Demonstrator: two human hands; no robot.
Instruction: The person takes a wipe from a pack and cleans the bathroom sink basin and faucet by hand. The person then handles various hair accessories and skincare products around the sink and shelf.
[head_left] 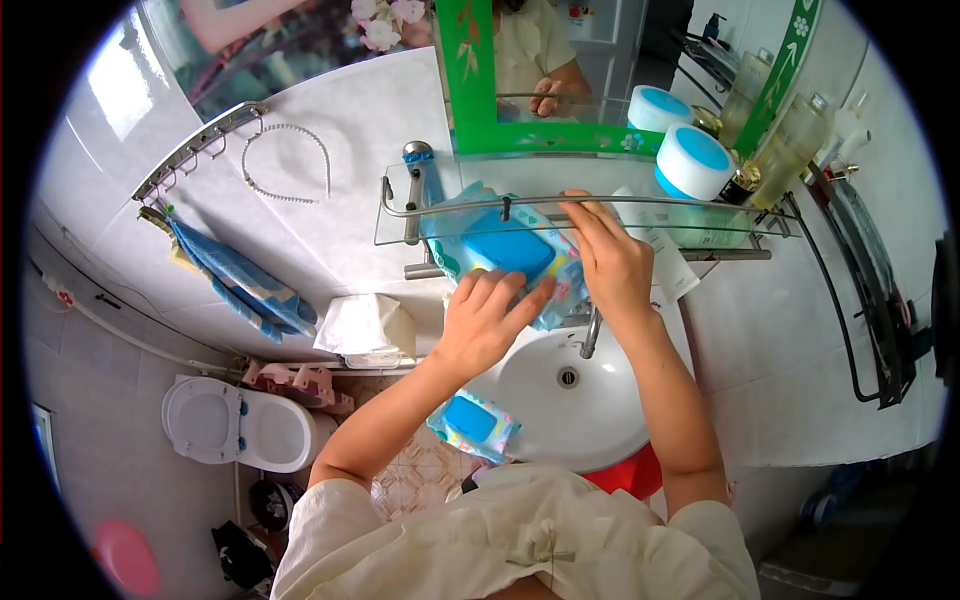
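Note:
A large pack of wet wipes (508, 246) with a blue lid sits at the glass shelf, behind the shelf's metal rail in this view. Its lower end reaches below the shelf's front edge, over the back of the sink. My left hand (490, 318) grips that lower left part with bent fingers. At the pack's right side, my right hand (612, 262) is closed on its edge, fingertips up over the rail (670, 200); the thumb is hidden. A second, smaller pack of wet wipes (472, 420) rests at the left rim of the white sink (625, 425).
On the shelf's right stand a white jar with blue lid (695, 160) and a bottle (792, 150), below a green-framed mirror (620, 138). The faucet (591, 335) is under my right forearm. A towel (240, 275) hangs left; the toilet (240, 425) stands lower left.

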